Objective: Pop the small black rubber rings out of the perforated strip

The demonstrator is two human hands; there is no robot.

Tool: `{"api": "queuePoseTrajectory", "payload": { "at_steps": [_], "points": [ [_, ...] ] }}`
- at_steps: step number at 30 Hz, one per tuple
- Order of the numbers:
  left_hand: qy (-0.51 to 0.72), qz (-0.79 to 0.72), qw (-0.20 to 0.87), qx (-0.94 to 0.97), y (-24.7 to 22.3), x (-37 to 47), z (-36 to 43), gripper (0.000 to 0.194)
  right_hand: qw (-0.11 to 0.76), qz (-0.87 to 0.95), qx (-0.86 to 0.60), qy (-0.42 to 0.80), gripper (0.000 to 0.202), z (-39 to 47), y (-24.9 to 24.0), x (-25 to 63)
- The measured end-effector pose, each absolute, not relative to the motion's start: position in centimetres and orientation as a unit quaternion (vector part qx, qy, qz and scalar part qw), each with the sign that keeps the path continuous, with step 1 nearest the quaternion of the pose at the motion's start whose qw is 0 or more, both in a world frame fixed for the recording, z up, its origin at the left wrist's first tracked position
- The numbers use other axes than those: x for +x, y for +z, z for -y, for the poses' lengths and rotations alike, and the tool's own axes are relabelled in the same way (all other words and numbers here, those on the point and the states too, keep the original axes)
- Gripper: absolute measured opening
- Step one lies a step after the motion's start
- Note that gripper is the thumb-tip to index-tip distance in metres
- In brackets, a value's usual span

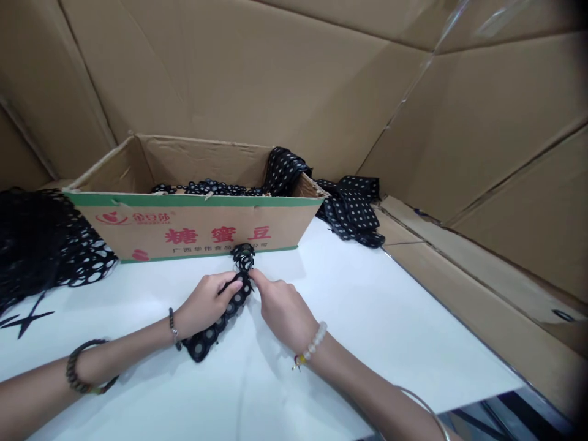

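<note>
We pinch the black strip [222, 321] in our left hand [209, 306], thumb and fingers closed on it, between the worktop [413, 343]'s near edge and the box [285, 226]; our right hand [287, 312] puts its forefinger to the strip's far end, other fingers curled, whether gripping we cannot tell; mesh [46, 251] lies towards the far left corner

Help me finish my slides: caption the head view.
The left hand holds a dotted black strip, the right hand at its far end, near an open cardboard box.
</note>
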State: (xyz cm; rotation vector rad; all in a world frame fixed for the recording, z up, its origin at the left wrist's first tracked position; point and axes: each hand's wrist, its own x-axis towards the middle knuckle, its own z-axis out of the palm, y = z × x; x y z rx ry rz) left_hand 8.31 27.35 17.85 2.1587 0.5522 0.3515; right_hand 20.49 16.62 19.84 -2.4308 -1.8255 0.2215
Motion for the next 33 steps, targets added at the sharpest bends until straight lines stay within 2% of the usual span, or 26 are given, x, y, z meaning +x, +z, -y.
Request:
{"api": "queuePoseTrajectory", "payload": {
  "at_steps": [9, 15, 25, 33],
  "points": [
    [0.159, -0.222, 0.441, 0.855, 17.6, 8.4, -27.5, 0.027, 0.067, 0.598, -0.794, 0.087, 0.039, -17.1, 19.3, 20.9],
    [0.173, -0.221, 0.433, 0.857, 17.1, 8.4, -27.8, 0.030, 0.054, 0.607, -0.793, 0.020, 0.047, -17.0, 18.5, 20.1],
    [0.207, -0.194, 0.500, 0.818, 16.1, 9.1, -27.7, 0.038, 0.189, 0.621, -0.760, 0.025, 0.032, -16.9, 18.5, 20.9],
    [0.217, -0.166, 0.499, 0.822, 15.9, 9.2, -27.8, 0.038, 0.188, 0.601, -0.776, -0.038, 0.037, -17.3, 17.5, 20.3]
  ]
}}
